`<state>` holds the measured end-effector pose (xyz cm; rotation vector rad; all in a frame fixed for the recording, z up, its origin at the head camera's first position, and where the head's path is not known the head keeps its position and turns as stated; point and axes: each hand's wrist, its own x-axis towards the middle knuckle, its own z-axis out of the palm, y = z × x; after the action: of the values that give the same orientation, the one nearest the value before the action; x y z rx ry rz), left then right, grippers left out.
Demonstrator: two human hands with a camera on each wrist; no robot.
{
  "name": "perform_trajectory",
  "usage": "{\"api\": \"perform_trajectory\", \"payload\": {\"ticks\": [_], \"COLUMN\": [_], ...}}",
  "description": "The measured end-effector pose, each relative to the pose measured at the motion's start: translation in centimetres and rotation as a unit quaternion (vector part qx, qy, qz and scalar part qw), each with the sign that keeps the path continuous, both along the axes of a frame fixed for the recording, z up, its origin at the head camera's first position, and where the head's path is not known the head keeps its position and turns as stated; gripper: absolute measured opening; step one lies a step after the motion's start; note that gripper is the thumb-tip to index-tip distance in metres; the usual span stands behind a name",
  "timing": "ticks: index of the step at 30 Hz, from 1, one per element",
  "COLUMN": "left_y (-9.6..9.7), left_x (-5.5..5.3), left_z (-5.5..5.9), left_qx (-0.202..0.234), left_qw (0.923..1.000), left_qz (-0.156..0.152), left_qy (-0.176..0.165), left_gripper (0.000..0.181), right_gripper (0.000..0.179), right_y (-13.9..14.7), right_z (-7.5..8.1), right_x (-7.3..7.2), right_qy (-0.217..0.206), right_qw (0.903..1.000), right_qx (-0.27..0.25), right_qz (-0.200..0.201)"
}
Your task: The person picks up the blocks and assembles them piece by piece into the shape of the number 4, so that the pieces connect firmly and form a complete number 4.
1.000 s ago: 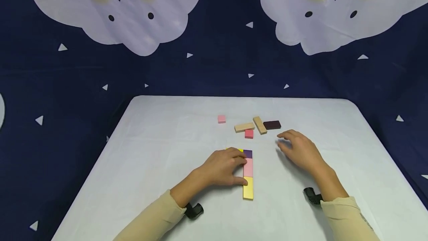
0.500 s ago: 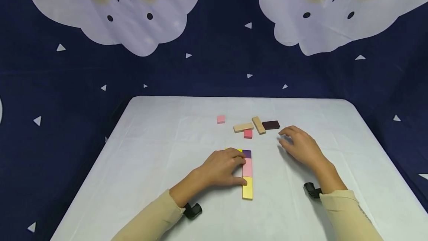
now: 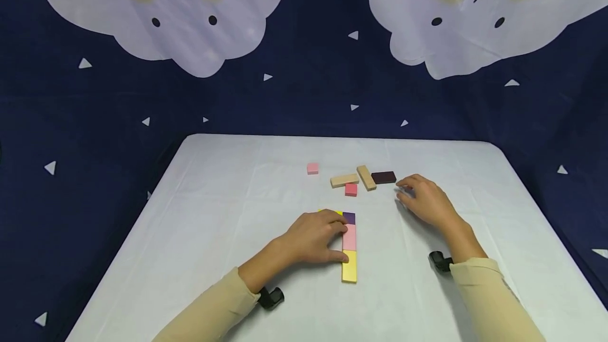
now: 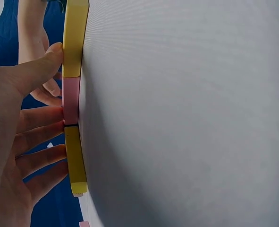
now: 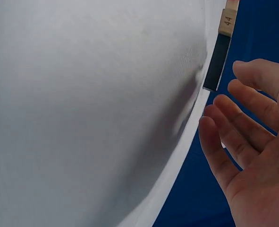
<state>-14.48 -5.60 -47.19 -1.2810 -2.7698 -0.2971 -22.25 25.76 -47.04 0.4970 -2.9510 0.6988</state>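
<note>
A flat row of blocks lies on the white table: a light yellow block (image 3: 349,274) nearest, then a pink block (image 3: 349,241) and a purple block (image 3: 349,218). Beside the purple one a bright yellow block (image 3: 338,212) is partly hidden under my left hand (image 3: 311,236). That hand's thumb touches the light yellow block, and its extended fingertips rest along the pink and bright yellow ones in the left wrist view. My right hand (image 3: 427,202) hovers with loosely bent, separated fingers and holds nothing. Its fingertips are just right of a dark brown block (image 3: 383,177).
Left of the dark block lie two plain wooden blocks, one slanted (image 3: 366,178) and one nearly crosswise (image 3: 344,180). A small red-pink block (image 3: 351,190) sits against the latter. A light pink block (image 3: 312,168) stands apart, farther left. Behind the table (image 3: 228,173) hangs a dark blue cloth (image 3: 313,104).
My right hand has moved forward over the table, and its fingertips have come close to the dark brown block. My left hand stays in place on the row.
</note>
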Motion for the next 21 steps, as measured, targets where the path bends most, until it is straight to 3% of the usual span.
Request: {"api": "perform_trajectory", "payload": {"ticks": [12, 21], "left_y": [-0.2, -0.1], "left_x": [-0.1, -0.1], "left_z": [-0.2, -0.2], "left_qx": [0.008, 0.003], "left_qw": [0.9999, 0.9999], "left_qz": [0.011, 0.010], "left_qy": [-0.002, -0.007], "left_gripper": [0.063, 0.063], "right_gripper": [0.025, 0.029], "right_y": [-0.2, -0.1], "right_z": [0.3, -0.1], "right_x": [-1.8, -2.5], "right_qy": [0.005, 0.003], "right_qw": [0.9998, 0.9996], "right_qx": [-0.016, 0.007], "right_qz": [-0.012, -0.027]}}
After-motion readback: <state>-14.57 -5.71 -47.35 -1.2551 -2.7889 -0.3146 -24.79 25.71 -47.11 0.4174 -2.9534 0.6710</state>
